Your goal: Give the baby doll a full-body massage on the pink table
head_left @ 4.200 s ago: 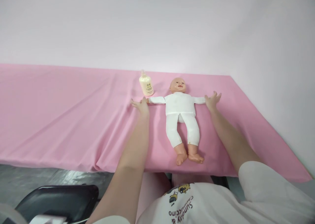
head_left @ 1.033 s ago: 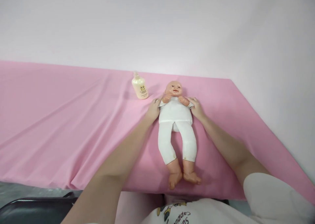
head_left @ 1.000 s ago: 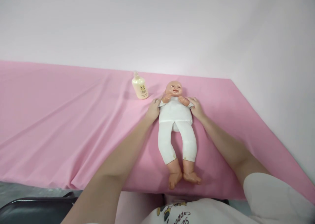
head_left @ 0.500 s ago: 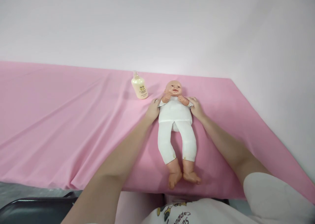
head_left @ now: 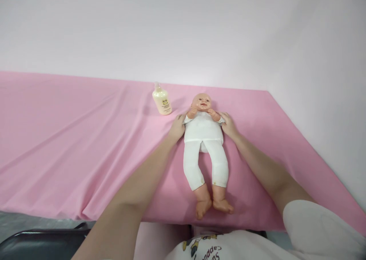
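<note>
The doll [head_left: 203,128] lies on its back on the pink bench [head_left: 71,138], a little right of the middle of the frame, its head toward the top and its bare feet toward the bottom edge of the bench. It wears white on its body and legs. Both its arms are bent, with the small hands drawn up just below the chin.

The left hand [head_left: 177,127], near the centre of the frame, has its grip closed on the doll's bent arm on that side, near the elbow. The right hand [head_left: 229,126], right of centre, holds the other bent arm in the same way. In both grips the thumb side shows against the white sleeve, while the fingers beneath are partly hidden. The two forearms slant in from the lower left and lower right.

A bottle [head_left: 162,101] of pale yellow stands on the bench just above and left of the left hand, apart from it and from the doll. A white wall [head_left: 143,35] fills the top of the frame. At the bottom are the person's white shirt [head_left: 246,248] and, in the lower left corner, a black chair [head_left: 40,244].
</note>
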Available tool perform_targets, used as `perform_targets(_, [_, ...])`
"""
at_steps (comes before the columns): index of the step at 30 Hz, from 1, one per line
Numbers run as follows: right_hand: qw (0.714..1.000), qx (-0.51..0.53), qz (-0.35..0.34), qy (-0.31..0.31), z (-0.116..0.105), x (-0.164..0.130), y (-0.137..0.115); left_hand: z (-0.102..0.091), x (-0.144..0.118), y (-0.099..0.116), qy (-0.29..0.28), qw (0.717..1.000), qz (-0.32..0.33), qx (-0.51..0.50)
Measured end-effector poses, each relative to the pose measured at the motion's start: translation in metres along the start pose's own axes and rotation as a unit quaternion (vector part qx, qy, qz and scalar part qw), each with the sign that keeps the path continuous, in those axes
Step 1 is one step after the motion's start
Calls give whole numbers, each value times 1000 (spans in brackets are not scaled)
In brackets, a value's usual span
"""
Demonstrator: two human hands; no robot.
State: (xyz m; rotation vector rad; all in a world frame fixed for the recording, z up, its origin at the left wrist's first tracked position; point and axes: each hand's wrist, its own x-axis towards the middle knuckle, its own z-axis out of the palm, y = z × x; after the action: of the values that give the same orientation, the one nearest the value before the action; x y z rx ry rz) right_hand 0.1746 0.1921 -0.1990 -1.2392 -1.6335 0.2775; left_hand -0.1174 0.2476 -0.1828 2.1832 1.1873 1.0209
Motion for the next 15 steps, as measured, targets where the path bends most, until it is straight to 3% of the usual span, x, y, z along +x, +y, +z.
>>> perform_targets(6, [998,39,37,28,1,3,4,-1,0,1,6,1000,-4,-16])
perform_targets(11, [988,108,93,59,5,3,5,2,2,-3,48,996,-10,-78])
perform_targets(15, [972,139,156,105,3,4,14,2,3,-12,116,978,-95,-144])
